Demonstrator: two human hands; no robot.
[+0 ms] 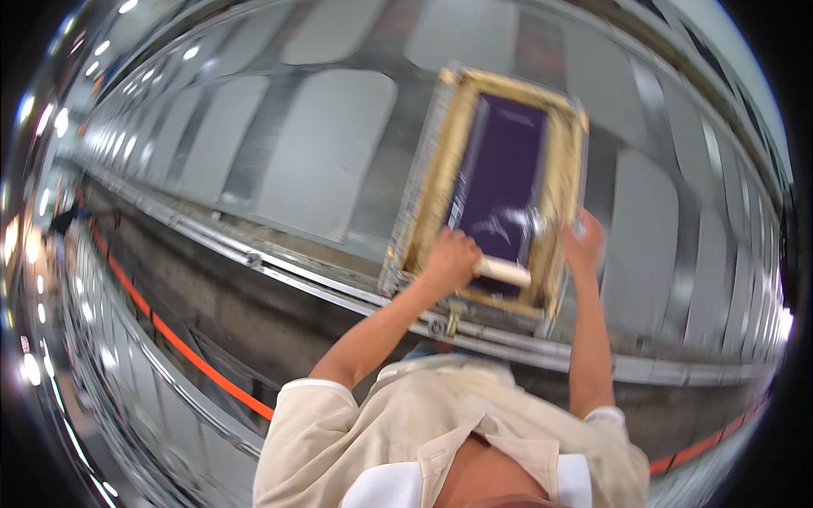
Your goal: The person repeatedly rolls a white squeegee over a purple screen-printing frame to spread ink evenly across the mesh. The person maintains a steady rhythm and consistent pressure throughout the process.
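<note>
From where I stand, the left hand [456,256] is clamped round one end of a pale bar [506,271], while the right hand [583,241], well apart from it, curls beside the frame's right rail; it is blurred, and I cannot tell whether those fingers grip the frame. The bar lies crosswise near the close end of the dark purple panel [506,161], inside the yellowish frame [449,161], which sits at the near edge of the long grey surface [406,144], slightly tilted to it. Since the left hand has only one end of the bar, I judge the free end likely to swing or lift, so a firm wrist and even pressure along its whole length would serve best, with the bar square to the long rails. A second hand on the bar would even that out; failing that, the right is better used steadying the frame. A small bracket [455,319] shows at the frame's near end, above the metal rail [339,281] edging the surface, and pale rounded panels [326,157] line up either side.
</note>
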